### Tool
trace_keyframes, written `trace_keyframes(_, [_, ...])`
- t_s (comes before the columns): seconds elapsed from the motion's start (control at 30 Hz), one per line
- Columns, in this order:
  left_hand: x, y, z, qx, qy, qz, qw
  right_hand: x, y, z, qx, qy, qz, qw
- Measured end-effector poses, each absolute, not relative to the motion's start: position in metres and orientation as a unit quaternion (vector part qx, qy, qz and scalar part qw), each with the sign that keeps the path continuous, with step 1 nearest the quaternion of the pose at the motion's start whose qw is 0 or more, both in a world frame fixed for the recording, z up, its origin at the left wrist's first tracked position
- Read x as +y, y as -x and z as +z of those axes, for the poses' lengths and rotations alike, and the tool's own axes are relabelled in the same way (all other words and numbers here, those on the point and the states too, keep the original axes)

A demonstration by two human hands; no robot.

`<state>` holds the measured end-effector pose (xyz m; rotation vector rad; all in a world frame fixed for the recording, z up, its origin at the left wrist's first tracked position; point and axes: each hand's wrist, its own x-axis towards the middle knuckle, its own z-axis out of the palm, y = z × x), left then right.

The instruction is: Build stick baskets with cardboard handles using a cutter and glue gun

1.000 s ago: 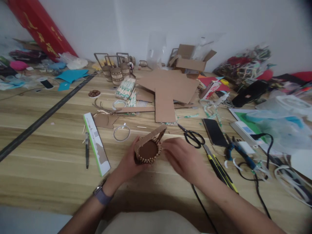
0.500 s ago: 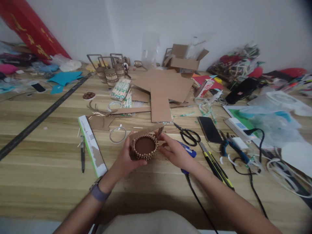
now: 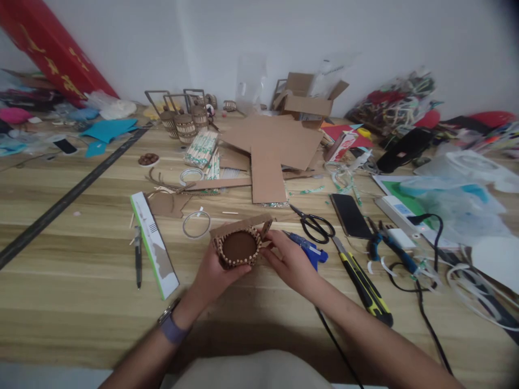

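Note:
A small round brown basket (image 3: 240,247) with a beaded-looking rim of stick ends is tilted so its dark inside faces me. A flat cardboard handle (image 3: 242,225) spans its far side. My left hand (image 3: 217,273) is wrapped round the basket's left and near side, thumb along the near wall. At the right end of the handle, my right hand (image 3: 286,259) has its fingers bent against the basket and handle. Just right of that hand lies a blue glue gun (image 3: 310,249), partly hidden by it.
Black scissors (image 3: 314,226), a yellow-black cutter (image 3: 365,286), a phone (image 3: 350,215) and pliers (image 3: 391,251) lie to the right. Left are a marker (image 3: 138,259), a white box (image 3: 154,246) and a tape ring (image 3: 197,223). Cardboard sheets (image 3: 268,173) and lidded baskets (image 3: 186,128) stand behind.
The basket has turned and tilted in my hands, so the handle shows more fully across its far side. My left wrist has shifted slightly right and down.

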<state>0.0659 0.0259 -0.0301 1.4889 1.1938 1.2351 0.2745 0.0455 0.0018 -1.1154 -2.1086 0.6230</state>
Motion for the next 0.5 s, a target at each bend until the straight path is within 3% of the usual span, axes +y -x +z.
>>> trace_keyframes(0.33, [0.024,-0.055,-0.036,0.458,-0.593,0.503,0.431,0.044,-0.278,0.007,-0.820,0.411,0.215,0.335])
trace_keyframes(0.5, [0.023,-0.041,0.009,0.414,-0.626,0.590,0.298,0.054,-0.284,0.042,-0.760,0.450,0.224,0.413])
